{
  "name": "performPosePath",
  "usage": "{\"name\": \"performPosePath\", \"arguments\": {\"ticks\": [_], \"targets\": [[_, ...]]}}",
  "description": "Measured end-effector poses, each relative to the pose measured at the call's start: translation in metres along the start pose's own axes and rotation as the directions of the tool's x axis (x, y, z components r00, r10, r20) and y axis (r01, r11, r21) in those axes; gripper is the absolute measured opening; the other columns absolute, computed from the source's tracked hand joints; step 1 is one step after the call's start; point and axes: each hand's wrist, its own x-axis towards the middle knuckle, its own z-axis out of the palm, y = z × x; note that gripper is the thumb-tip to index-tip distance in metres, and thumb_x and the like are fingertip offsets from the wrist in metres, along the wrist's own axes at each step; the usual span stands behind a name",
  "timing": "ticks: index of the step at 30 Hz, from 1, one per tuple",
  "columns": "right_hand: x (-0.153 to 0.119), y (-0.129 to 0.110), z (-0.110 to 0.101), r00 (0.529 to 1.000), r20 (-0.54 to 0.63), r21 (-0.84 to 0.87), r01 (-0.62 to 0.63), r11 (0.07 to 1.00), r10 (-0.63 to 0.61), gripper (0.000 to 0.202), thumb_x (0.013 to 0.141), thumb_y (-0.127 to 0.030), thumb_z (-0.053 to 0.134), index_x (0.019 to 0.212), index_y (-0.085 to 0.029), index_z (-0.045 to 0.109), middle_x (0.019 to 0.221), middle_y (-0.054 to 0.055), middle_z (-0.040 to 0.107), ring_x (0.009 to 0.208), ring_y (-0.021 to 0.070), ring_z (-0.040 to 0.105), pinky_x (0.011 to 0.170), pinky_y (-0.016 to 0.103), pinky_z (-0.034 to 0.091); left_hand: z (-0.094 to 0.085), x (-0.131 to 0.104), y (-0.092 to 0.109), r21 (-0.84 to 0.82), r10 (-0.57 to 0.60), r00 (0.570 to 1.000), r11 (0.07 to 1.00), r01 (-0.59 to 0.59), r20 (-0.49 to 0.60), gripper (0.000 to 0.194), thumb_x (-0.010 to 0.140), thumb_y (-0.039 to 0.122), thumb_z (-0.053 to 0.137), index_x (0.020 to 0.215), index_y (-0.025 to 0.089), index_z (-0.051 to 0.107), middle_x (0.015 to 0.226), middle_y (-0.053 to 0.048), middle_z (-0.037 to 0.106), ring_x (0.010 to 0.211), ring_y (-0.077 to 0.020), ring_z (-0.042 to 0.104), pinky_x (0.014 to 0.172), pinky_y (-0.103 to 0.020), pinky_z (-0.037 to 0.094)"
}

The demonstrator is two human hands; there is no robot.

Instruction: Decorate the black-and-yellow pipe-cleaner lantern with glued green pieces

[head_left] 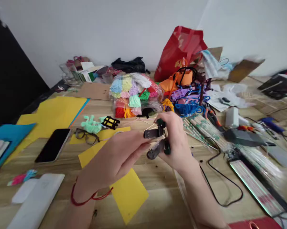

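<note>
My right hand (178,136) is wrapped round spring-loaded pliers (155,151) with dark grey and green handles, held above the table. The handle ends point back towards me and stand apart; the jaws are hidden behind my hands. Close against the pliers on the left is my left hand (117,156), its fingers pressed together and a red string on the wrist. Its fingertips lie behind the pliers, so what they pinch is hidden. Below the left hand lies a yellow paper sheet (130,197) on the wooden table (162,197).
A phone (53,146), glasses (87,136) and a mint-green fuzzy figure (92,124) lie left. Behind stand a bagged pile of coloured pipe cleaners (133,95) and a red bag (181,51). On the right lie a black cord (219,190), orange-handled pliers (212,117) and a glue gun (243,136).
</note>
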Motion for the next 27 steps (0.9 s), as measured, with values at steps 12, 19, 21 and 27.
{"name": "performPosePath", "arguments": {"ticks": [12, 19, 21, 27], "targets": [[0.001, 0.0, 0.005, 0.998, -0.05, -0.016, -0.035, 0.999, 0.035, 0.047, 0.068, -0.01, 0.048, 0.113, -0.023, 0.041, 0.101, 0.008, 0.054, 0.094, 0.0274, 0.054, 0.082, 0.042, 0.041, 0.004, -0.01, 0.001, -0.096, -0.075, 0.997, 0.993, 0.073, -0.02, 0.012, 0.097, 0.012, 0.046, 0.101, 0.021, 0.053, 0.076, 0.002, 0.064, 0.064, -0.0131, 0.06, 0.06, -0.023, 0.045], [0.001, -0.001, 0.007, 0.999, -0.021, -0.001, -0.05, 0.999, 0.05, 0.057, 0.06, -0.009, 0.049, 0.116, -0.021, 0.043, 0.107, 0.012, 0.055, 0.099, 0.0309, 0.055, 0.083, 0.045, 0.045, 0.007, -0.011, 0.001, -0.016, -0.097, 0.992, 0.995, 0.096, -0.084, 0.014, 0.098, 0.011, 0.047, 0.104, 0.021, 0.055, 0.087, 0.0, 0.07, 0.079, -0.0144, 0.066, 0.072, -0.025, 0.05], [0.001, -0.001, 0.007, 0.998, -0.009, 0.023, -0.054, 0.998, 0.054, 0.059, 0.06, -0.009, 0.049, 0.118, -0.02, 0.043, 0.109, 0.013, 0.054, 0.103, 0.0321, 0.055, 0.087, 0.047, 0.046, 0.006, -0.009, 0.001, -0.004, -0.084, 0.994, 0.996, 0.084, -0.073, 0.014, 0.099, 0.012, 0.045, 0.103, 0.02, 0.055, 0.086, -0.001, 0.071, 0.079, -0.015, 0.067, 0.076, -0.026, 0.053], [0.001, 0.001, 0.007, 1.0, -0.004, 0.092, -0.022, 0.995, 0.022, 0.065, 0.061, -0.005, 0.05, 0.124, -0.018, 0.043, 0.118, 0.015, 0.052, 0.114, 0.0316, 0.052, 0.097, 0.048, 0.047, 0.004, -0.004, 0.002, 0.021, -0.059, 0.996, 0.998, 0.06, -0.065, 0.017, 0.1, 0.016, 0.041, 0.1, 0.021, 0.057, 0.085, -0.003, 0.073, 0.077, -0.0164, 0.07, 0.072, -0.028, 0.056]]}}
